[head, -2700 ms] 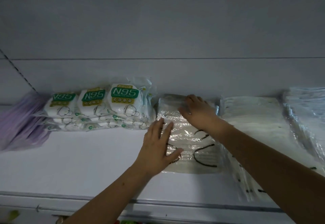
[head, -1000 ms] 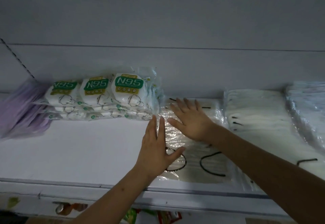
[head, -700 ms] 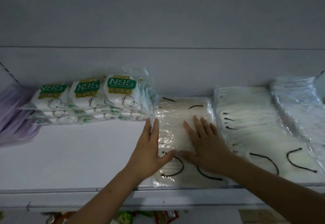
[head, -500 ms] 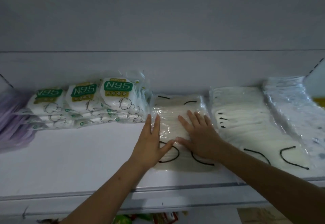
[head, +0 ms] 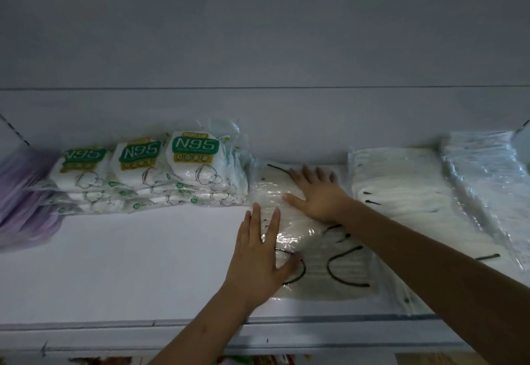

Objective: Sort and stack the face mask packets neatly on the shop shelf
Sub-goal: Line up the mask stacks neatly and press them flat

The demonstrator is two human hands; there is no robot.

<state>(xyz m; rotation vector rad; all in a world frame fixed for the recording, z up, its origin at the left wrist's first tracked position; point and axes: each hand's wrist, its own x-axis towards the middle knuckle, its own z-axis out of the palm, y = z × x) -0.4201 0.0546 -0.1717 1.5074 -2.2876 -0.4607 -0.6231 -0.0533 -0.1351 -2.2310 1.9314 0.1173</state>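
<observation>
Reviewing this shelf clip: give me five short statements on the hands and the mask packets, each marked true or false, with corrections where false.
1. Both hands lie flat on the clear packet stack. True: the left hand is on its left edge and the right hand is farther back.
2. The N95 packets sit to the right of that stack. False: they sit to its left.
3. The right hand is lifting a packet off the shelf. False: it presses down with open fingers.
4. Purple packets lie at the far left. True.
5. The shelf in front of the N95 packets is full. False: it is bare white.
</observation>
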